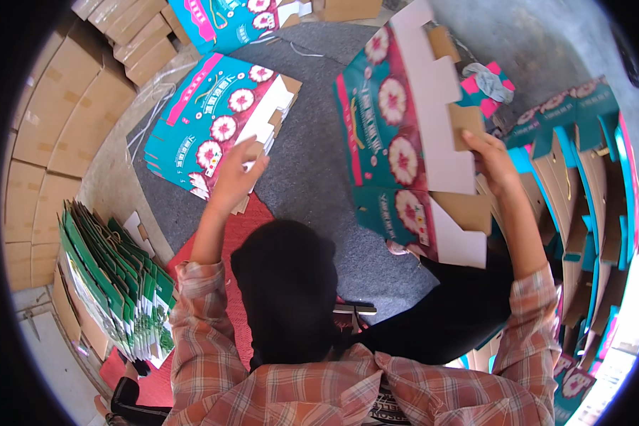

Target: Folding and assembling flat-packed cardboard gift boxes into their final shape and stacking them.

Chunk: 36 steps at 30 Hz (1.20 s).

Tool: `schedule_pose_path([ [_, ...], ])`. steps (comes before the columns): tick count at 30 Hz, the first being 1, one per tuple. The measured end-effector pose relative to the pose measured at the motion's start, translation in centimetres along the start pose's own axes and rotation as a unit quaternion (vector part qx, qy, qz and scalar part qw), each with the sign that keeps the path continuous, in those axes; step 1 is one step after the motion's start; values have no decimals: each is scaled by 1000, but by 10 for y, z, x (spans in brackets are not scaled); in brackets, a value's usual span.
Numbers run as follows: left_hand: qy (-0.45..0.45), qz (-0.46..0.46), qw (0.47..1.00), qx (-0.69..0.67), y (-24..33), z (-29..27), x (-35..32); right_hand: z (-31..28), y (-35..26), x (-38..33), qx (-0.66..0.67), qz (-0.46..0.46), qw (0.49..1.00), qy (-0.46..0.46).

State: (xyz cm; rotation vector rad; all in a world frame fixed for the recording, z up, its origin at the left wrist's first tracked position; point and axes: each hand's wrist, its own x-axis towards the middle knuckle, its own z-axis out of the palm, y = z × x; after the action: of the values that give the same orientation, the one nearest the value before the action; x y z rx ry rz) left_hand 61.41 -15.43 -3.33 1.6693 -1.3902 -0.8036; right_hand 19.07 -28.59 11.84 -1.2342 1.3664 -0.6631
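My right hand (493, 163) grips a teal, white and magenta printed cardboard box blank (394, 117) by a brown flap at its right edge. The blank is raised and tilted, its white and brown flaps facing right. My left hand (238, 174) is at the near right edge of a stack of matching flat box blanks (213, 110). Its thumb and fingers are apart, with nothing visible held between them. Whether the fingertips touch the stack, I cannot tell.
Green folded cartons (113, 284) stand in a row at left, below stacked brown boxes (71, 106). Partly opened teal cartons (582, 192) line the right side. Another teal blank pile (224, 25) lies at the back. Grey matting (305, 99) and a red mat (252, 220) cover the floor.
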Motion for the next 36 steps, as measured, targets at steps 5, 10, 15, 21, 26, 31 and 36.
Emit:
schedule_pose_path([
  [5,8,87,981,-174,190,-37,-38,-7,41,1,-4,-4,1000,28],
  [10,-39,198,977,-66,264,44,-86,5,33,-42,-45,-27,999,0],
  [15,-25,187,982,35,245,140,-95,20,29,-80,-62,-80,995,17],
  [21,-26,322,925,200,240,203,-97,-3,64,-77,-252,-164,944,136],
  [26,-7,284,951,119,231,222,-78,-13,57,-59,-264,-159,942,132],
  [31,-51,249,954,158,235,193,-79,-52,73,-31,-262,-149,935,188],
  [36,-74,309,932,174,223,150,-108,-61,72,-23,-194,-75,959,193],
])
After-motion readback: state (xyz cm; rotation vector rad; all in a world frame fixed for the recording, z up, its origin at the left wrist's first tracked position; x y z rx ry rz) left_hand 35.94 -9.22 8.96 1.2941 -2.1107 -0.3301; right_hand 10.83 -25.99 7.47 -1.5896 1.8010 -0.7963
